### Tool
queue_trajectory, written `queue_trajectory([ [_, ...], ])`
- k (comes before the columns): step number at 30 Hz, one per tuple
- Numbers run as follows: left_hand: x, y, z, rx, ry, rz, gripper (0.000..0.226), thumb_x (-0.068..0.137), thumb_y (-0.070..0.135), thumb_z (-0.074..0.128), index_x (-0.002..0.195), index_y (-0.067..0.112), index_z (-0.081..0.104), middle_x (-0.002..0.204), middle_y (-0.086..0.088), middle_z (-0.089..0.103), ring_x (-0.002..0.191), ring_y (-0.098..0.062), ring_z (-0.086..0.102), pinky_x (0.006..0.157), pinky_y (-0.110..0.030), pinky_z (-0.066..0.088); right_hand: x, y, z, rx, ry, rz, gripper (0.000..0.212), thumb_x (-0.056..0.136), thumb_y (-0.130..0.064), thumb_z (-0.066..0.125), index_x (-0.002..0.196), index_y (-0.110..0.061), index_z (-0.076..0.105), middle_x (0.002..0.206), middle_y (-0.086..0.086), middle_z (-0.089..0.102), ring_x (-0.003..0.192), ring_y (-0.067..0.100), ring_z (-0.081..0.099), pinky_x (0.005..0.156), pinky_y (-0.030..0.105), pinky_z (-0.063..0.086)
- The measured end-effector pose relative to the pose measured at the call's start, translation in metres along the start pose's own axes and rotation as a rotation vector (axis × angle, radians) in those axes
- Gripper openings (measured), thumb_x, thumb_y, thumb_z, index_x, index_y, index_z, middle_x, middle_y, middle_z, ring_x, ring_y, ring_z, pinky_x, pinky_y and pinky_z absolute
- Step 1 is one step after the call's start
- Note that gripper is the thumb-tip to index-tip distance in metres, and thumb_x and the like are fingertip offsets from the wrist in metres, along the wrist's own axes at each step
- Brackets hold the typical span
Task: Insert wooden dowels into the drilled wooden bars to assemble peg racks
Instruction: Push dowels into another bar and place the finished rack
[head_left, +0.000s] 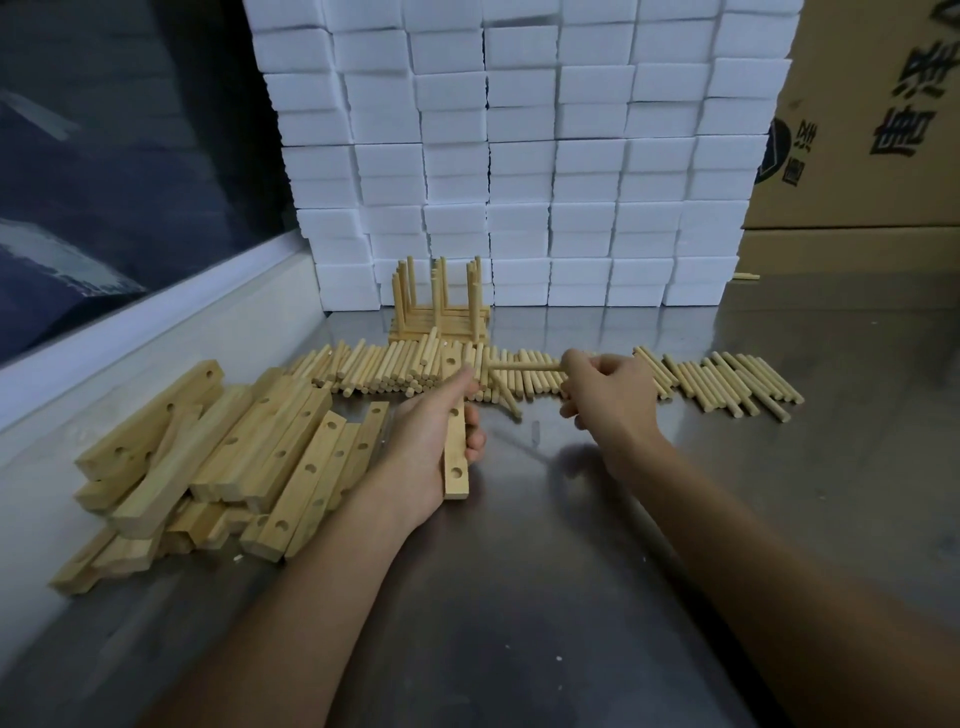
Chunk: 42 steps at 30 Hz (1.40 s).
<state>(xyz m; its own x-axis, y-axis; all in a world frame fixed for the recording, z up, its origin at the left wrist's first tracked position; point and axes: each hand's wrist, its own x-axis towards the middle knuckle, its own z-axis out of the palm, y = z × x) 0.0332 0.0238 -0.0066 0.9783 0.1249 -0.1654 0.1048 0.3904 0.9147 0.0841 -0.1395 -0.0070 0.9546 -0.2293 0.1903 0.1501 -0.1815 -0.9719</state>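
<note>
While both forearms reach out over the steel table (519, 597), the left hand (431, 441) wraps its fingers around a drilled wooden bar (456, 447), held lengthwise with its holes facing up. To the left of that hand lies a loose heap of drilled bars (218, 457). The right hand (608, 395) pinches one dowel (524, 366) between curled fingers, its free end pointing toward the held bar's far end. Just beyond both hands a row of loose dowels (389, 369) spreads across the table. Farther back stand finished peg racks (441, 306), pegs upright, against a wall of white foam blocks (519, 156). Cardboard boxes (857, 130) sit far right; what they contain cannot be seen.
</note>
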Motion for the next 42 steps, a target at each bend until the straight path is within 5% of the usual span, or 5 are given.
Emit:
queue_trajectory([
  [5, 0.001, -0.001, -0.002, 0.010, 0.053, 0.047, 0.034, 0.082, 0.028, 0.078, 0.103, 0.006, 0.064, 0.067, -0.002, 0.056, 0.042, -0.011, 0.043, 0.036, -0.022, 0.032, -0.003, 0.009, -0.012, 0.304, -0.170, 0.118, 0.019, 0.084, -0.012, 0.061, 0.066, -0.010, 0.067, 0.053, -0.003, 0.054, 0.046, 0.011, 0.048, 0.045, 0.022, 0.039],
  [13, 0.003, -0.006, -0.001, 0.063, 0.076, 0.103, 0.005, 0.092, 0.016, 0.069, 0.090, 0.012, 0.069, 0.067, -0.002, 0.067, 0.041, -0.010, 0.046, 0.036, -0.021, 0.035, -0.009, 0.008, -0.010, 0.185, -0.247, -0.016, 0.016, 0.085, -0.006, 0.058, 0.073, -0.005, 0.068, 0.057, -0.001, 0.059, 0.051, 0.011, 0.052, 0.049, 0.023, 0.042],
  [20, 0.003, -0.007, -0.001, 0.101, 0.038, 0.110, 0.013, 0.092, 0.019, 0.068, 0.100, 0.010, 0.070, 0.075, -0.005, 0.073, 0.045, -0.012, 0.051, 0.039, -0.021, 0.039, -0.024, 0.011, 0.005, -0.315, -0.325, -0.595, 0.012, 0.092, -0.027, 0.067, 0.096, -0.017, 0.073, 0.080, -0.011, 0.067, 0.073, 0.006, 0.062, 0.070, 0.034, 0.054],
  [31, 0.003, -0.006, -0.001, 0.070, 0.027, 0.166, 0.019, 0.096, 0.029, 0.062, 0.104, 0.012, 0.064, 0.072, -0.002, 0.065, 0.041, -0.013, 0.043, 0.039, -0.024, 0.034, -0.011, 0.013, -0.001, -0.087, -0.193, -0.350, 0.022, 0.098, -0.021, 0.061, 0.078, -0.017, 0.068, 0.051, -0.016, 0.050, 0.051, 0.001, 0.044, 0.053, 0.013, 0.036],
  [42, 0.000, -0.003, 0.000, 0.183, -0.074, 0.307, 0.015, 0.102, 0.021, 0.053, 0.103, 0.021, 0.068, 0.076, -0.004, 0.057, 0.046, -0.018, 0.048, 0.039, -0.026, 0.035, -0.014, -0.006, 0.004, 0.044, -0.227, -0.418, 0.010, 0.095, -0.016, 0.066, 0.092, -0.009, 0.073, 0.065, -0.011, 0.062, 0.057, -0.003, 0.055, 0.056, 0.011, 0.043],
])
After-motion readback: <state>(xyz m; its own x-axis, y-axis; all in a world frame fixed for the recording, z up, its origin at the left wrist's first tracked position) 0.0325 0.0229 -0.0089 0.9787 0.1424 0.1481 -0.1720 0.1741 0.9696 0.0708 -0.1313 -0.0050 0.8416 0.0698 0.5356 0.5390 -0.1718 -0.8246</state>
